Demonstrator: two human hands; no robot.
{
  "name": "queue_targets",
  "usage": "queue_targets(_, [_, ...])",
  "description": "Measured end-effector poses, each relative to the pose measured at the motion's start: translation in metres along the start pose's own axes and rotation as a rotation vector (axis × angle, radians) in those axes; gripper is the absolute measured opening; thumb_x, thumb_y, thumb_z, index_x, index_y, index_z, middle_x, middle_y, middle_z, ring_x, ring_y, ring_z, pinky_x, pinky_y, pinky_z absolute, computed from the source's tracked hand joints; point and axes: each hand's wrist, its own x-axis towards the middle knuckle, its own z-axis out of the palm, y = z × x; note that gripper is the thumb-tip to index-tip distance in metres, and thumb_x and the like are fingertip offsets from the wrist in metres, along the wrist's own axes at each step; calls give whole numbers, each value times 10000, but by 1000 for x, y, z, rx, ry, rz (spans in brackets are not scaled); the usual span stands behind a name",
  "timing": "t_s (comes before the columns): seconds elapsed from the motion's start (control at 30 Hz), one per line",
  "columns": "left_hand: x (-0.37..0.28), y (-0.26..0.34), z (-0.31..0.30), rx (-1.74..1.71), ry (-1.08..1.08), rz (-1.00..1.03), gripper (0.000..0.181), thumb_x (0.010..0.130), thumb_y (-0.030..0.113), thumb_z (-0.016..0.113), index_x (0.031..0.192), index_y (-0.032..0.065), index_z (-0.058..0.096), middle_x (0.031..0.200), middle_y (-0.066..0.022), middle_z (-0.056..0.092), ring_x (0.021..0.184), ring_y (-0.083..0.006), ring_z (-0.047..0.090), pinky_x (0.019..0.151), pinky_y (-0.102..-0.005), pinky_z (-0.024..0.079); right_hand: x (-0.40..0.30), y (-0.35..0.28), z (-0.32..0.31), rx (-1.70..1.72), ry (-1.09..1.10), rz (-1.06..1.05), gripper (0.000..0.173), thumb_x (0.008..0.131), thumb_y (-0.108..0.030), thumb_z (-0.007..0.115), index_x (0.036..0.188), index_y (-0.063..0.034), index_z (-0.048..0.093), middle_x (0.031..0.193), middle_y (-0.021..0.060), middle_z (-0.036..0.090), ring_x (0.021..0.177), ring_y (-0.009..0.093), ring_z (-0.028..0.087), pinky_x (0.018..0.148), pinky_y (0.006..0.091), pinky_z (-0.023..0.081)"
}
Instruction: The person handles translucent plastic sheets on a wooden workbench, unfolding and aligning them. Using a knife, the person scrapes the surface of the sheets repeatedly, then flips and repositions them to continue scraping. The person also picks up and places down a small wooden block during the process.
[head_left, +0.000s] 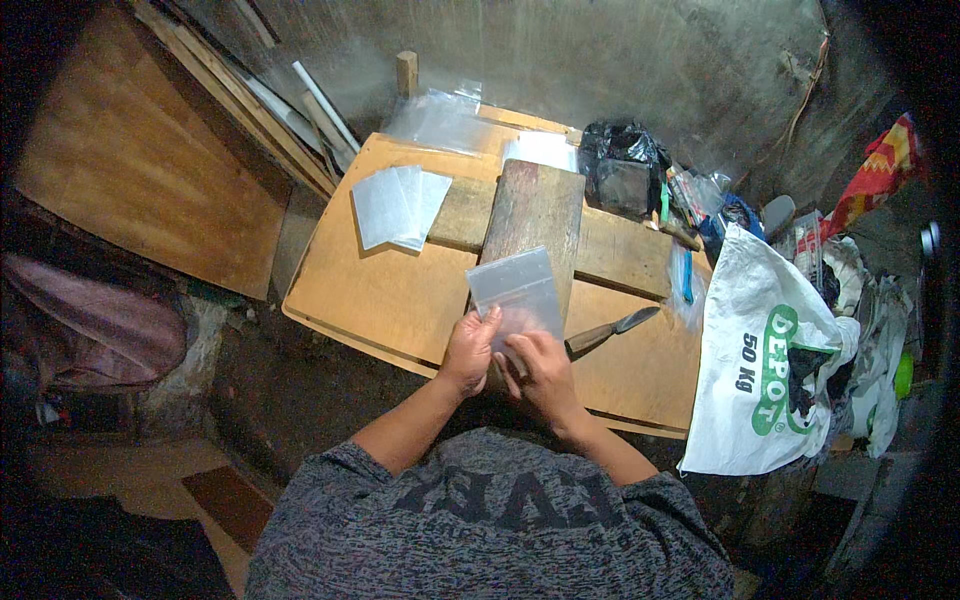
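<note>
A clear plastic pouch (519, 283) is held over the near end of an upright-running wooden plank (538, 202). My left hand (469, 352) pinches the pouch's lower left side, thumb on top. Curled fingers of my right hand (541, 375) are at its lower right part; the exact grip there is partly hidden. A knife (611, 330) with a wooden handle lies just right of my right hand, its blade pointing away to the right. Several flat, whitish translucent pouches (390, 206) lie fanned out on the table at the left, partly on a crosswise plank (461, 214).
Clear plastic sheets (435, 124) and a white stack (541, 150) lie at the back of the wooden table (360, 300). A black plastic bag (622, 161) and small tools crowd the right back. A white printed sack (739, 360) hangs over the right edge. Wooden boards (150, 172) lean at the left.
</note>
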Motion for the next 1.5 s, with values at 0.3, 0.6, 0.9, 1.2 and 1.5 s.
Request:
queue_targets(0.3, [-18, 26, -2, 161, -79, -79, 306, 1047, 257, 425, 1129, 10, 587, 1021, -74, 669, 893, -138, 640, 805, -309, 530, -1, 34, -18, 1085, -157, 735, 242, 884, -147, 706, 1035, 36, 657, 967, 50, 692, 852, 111, 621, 791, 268, 508])
queue_targets(0.6, [-21, 16, -24, 433, -20, -6, 289, 1037, 210, 443, 1122, -29, 581, 997, -99, 676, 832, -150, 659, 757, -296, 543, -15, 43, -16, 1098, -81, 869, 112, 837, -84, 745, 846, -26, 650, 758, -24, 623, 699, 54, 550, 640, 215, 456])
queue_targets(0.9, [-30, 35, -12, 531, -40, -128, 263, 1022, 180, 471, 1096, -29, 613, 985, -76, 677, 854, -132, 640, 777, -299, 525, -1, 23, -25, 1198, 35, 852, 166, 842, -80, 733, 966, 9, 666, 855, 23, 673, 784, 111, 610, 752, 265, 505])
queue_targets(1.2, [-35, 25, -15, 570, -57, -17, 250, 1014, 165, 480, 1077, -32, 620, 906, -34, 668, 800, -90, 605, 707, -273, 498, -1, 37, -27, 934, -149, 792, 182, 830, -96, 746, 967, 10, 688, 867, 35, 698, 770, 104, 623, 719, 266, 512])
queue_targets(1.5, [-26, 23, -17, 440, 82, 32, 262, 1031, 196, 457, 1020, -10, 617, 889, -26, 662, 780, -84, 595, 703, -271, 496, 2, 30, -22, 968, -131, 816, 239, 855, -106, 726, 1052, 9, 655, 948, 53, 682, 832, 97, 619, 747, 259, 511])
